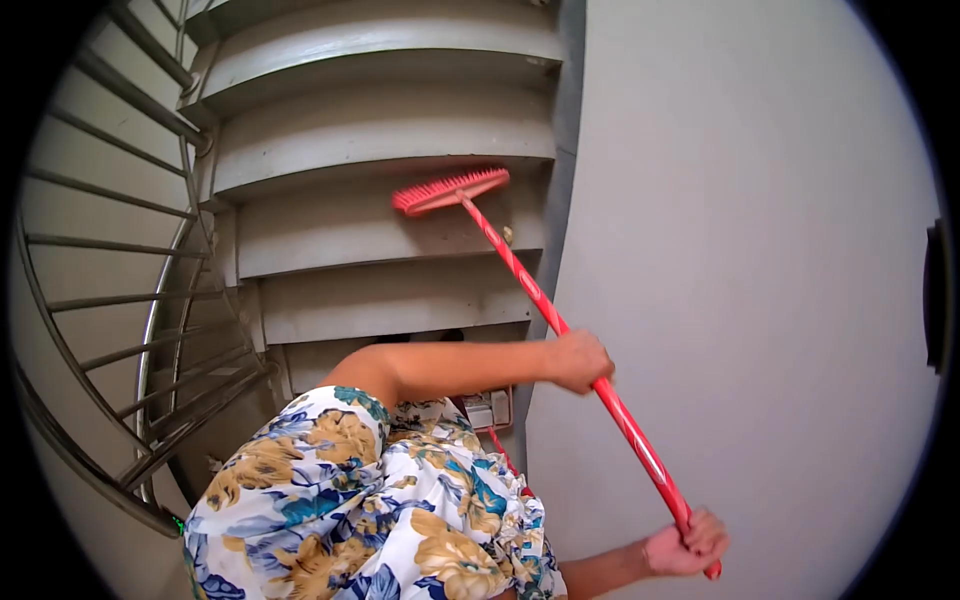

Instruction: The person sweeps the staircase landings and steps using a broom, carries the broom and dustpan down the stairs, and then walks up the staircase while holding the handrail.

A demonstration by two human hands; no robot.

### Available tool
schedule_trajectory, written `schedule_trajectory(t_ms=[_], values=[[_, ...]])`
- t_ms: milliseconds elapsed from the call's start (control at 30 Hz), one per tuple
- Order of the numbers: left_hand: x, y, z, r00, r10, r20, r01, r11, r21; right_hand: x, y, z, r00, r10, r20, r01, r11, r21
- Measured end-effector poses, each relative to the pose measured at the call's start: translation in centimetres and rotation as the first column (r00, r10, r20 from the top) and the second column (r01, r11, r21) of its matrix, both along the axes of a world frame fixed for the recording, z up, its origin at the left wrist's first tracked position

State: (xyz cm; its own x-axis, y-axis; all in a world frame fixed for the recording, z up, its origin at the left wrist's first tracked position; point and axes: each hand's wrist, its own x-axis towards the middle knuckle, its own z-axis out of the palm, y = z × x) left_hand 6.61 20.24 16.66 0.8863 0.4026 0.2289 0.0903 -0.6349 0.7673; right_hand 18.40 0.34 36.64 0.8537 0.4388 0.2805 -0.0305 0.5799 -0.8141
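Observation:
A red broom (528, 282) slants across the view, its handle held in both my hands. My left hand (580, 361) is wrapped round the middle of the handle. Near the handle's lower end, my right hand (688, 545) is closed on it. The broom head (452, 191) is over a stair step (330, 232), its red bristles turned toward the riser behind. Whether the bristles touch the step, I cannot tell. A small pale scrap (508, 235) lies on that step, just right of the handle.
Curved grey stairs (380, 60) rise away ahead. A metal railing (120, 240) bounds them on the left, and a plain pale wall (750, 220) on the right. Partly hidden by my floral clothing, a white boxy object (487, 410) sits low down. A dark object (936, 298) is at the far right.

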Motion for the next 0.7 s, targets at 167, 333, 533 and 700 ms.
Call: schedule_trajectory(t_ms=[167,333,533,700], values=[[-1.7,5.9,-3.7,0.989,0.136,-0.059,-0.127,0.983,0.129,-2.6,6.7,-3.7,0.998,-0.027,-0.062,0.023,0.997,-0.067],[-0.5,3.2,-3.7,0.986,0.141,0.085,-0.150,0.982,0.118,-2.3,4.3,-2.7,0.995,-0.063,-0.073,0.051,0.987,-0.155],[0.5,-2.4,-2.5,0.995,0.007,0.095,-0.007,1.000,0.000,-1.5,-1.2,-0.7,0.997,-0.070,-0.040,0.064,0.989,-0.135],[0.1,-3.6,1.7,0.989,-0.126,0.080,0.128,0.992,-0.021,-2.1,-2.5,2.1,0.983,-0.183,0.018,0.184,0.979,-0.083]])
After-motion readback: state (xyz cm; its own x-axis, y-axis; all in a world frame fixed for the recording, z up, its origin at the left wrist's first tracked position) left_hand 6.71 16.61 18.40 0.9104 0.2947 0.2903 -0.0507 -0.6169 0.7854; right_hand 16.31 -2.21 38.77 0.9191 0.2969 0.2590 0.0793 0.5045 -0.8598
